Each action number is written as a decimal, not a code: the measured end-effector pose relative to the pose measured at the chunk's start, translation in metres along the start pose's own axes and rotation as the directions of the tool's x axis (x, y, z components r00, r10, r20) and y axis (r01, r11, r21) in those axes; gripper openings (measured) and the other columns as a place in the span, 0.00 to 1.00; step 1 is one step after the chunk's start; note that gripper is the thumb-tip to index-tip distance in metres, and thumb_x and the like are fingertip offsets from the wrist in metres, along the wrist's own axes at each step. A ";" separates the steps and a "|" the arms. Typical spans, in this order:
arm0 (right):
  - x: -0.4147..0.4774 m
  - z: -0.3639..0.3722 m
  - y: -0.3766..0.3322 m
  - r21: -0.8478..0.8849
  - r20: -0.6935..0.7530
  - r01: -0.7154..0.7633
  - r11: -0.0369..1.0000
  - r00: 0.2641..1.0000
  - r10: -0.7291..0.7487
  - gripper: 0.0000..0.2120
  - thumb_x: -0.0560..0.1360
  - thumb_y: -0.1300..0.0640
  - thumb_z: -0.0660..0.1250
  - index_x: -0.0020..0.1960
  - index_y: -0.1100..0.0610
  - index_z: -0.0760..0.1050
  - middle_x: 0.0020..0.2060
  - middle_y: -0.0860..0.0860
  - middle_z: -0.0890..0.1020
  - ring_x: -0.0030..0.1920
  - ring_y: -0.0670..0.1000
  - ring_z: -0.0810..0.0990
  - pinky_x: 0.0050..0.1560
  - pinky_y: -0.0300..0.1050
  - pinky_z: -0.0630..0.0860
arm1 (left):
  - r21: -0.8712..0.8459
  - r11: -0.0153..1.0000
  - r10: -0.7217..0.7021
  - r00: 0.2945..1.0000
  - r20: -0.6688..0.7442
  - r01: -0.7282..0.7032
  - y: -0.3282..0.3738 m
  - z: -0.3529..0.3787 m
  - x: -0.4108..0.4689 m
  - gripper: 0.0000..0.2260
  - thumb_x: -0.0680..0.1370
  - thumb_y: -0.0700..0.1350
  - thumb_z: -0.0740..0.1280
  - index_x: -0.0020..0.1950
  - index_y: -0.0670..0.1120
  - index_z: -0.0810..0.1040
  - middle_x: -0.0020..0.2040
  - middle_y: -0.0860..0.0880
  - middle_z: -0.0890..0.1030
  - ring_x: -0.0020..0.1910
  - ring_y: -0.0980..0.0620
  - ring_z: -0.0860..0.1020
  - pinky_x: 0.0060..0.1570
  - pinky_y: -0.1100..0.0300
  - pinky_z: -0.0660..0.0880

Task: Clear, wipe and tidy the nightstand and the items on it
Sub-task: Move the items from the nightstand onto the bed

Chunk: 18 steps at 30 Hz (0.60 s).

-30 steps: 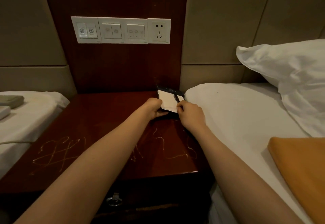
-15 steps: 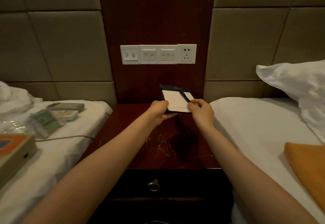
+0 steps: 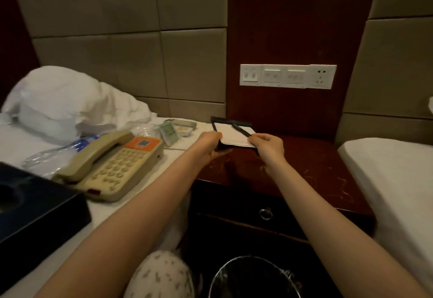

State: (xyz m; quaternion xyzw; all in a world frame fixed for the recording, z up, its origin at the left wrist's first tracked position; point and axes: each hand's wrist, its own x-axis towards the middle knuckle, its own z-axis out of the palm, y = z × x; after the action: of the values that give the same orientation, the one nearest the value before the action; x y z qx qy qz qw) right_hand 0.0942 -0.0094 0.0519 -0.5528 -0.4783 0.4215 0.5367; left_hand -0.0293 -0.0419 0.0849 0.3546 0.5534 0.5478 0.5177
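A black notepad holder [image 3: 230, 122] with white paper and a dark pen across it is lifted above the left rear of the dark red wooden nightstand [image 3: 311, 169]. My left hand [image 3: 209, 144] grips its left edge from below. My right hand [image 3: 268, 144] pinches the front right corner of the paper. The nightstand top shows pale scratch marks and carries nothing else in view.
On the left bed lie a beige telephone [image 3: 112, 166], a plastic bottle [image 3: 58, 153], a small tray [image 3: 185, 125], a card stand [image 3: 169, 132], a dark box [image 3: 35, 215] and a crumpled pillow [image 3: 65, 101]. A lined bin [image 3: 255, 276] stands below the drawer. A white mattress [image 3: 389, 180] borders the right side.
Both hands have lifted the notepad holder off the nightstand's back right and carried it leftward. The view has swung left, bringing the left bed's items into sight.
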 end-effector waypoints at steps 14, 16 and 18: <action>-0.117 0.127 -0.031 0.076 0.341 0.157 0.985 0.924 -0.173 0.03 0.71 0.58 0.69 0.44 0.55 0.80 0.37 0.49 0.78 0.43 0.50 0.75 0.45 0.44 0.72 | -0.109 0.981 0.115 0.931 -0.348 -0.162 0.016 -0.149 -0.109 0.16 0.81 0.33 0.52 0.68 0.36 0.65 0.47 0.41 0.75 0.60 0.41 0.75 0.49 0.52 0.75; -0.134 0.139 -0.034 0.094 0.410 0.153 0.984 0.894 -0.179 0.01 0.72 0.59 0.68 0.43 0.54 0.79 0.38 0.49 0.78 0.42 0.49 0.74 0.45 0.43 0.71 | -0.109 0.979 0.115 0.906 -0.407 -0.173 0.016 -0.166 -0.125 0.17 0.81 0.33 0.53 0.70 0.36 0.64 0.59 0.38 0.74 0.63 0.41 0.73 0.48 0.51 0.75; -0.151 0.151 -0.035 0.114 0.469 0.158 0.981 0.862 -0.193 0.05 0.73 0.60 0.68 0.39 0.52 0.77 0.35 0.47 0.77 0.39 0.47 0.73 0.45 0.43 0.71 | -0.100 0.975 0.135 0.886 -0.444 -0.199 0.016 -0.183 -0.141 0.17 0.81 0.33 0.52 0.70 0.36 0.63 0.63 0.37 0.72 0.60 0.41 0.73 0.49 0.51 0.75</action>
State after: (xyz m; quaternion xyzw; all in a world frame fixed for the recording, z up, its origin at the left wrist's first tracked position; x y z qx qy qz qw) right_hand -0.0847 -0.1302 0.0696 -0.3663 -0.6285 0.5110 0.4579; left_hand -0.1778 -0.2188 0.1017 0.2321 0.5817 0.6935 0.3561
